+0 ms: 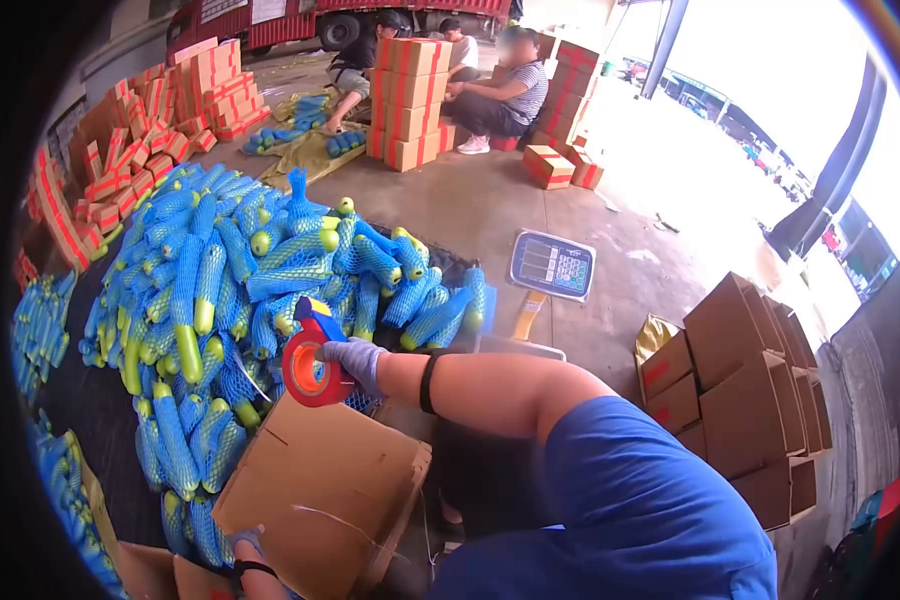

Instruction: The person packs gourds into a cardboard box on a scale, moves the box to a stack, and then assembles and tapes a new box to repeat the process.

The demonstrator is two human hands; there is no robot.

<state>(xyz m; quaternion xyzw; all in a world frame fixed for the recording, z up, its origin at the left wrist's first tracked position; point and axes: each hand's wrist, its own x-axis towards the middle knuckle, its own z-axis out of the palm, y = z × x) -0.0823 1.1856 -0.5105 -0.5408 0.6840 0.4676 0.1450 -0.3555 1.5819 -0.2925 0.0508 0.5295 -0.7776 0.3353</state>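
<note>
Truck (300,22), far background: red, its pale panels too small to read. Pile (200,270): green vegetables in blue net sleeves, left of centre. Cartons (205,85): sealed with red tape, heaped behind the pile; a further stack (407,105) stands near three seated people (510,95). Open boxes (760,390): plain brown, stacked at right. Box (320,480): brown, in front of the wearer, its far edge against the pile; the near side is partly hidden. Right arm (490,392): blue-sleeved, reaching across the view and covering part of the platform of the scale (552,266). The scale's panel shows displays and a keypad, with print too small to read. Dispenser (315,358): red and blue, carrying an orange-cored roll, above the box's far edge. Right hand (355,364): gloved, fingers closed around the dispenser. Left hand (248,543): apparently gloved, at the box's left edge; its finger state cannot be told.
</note>
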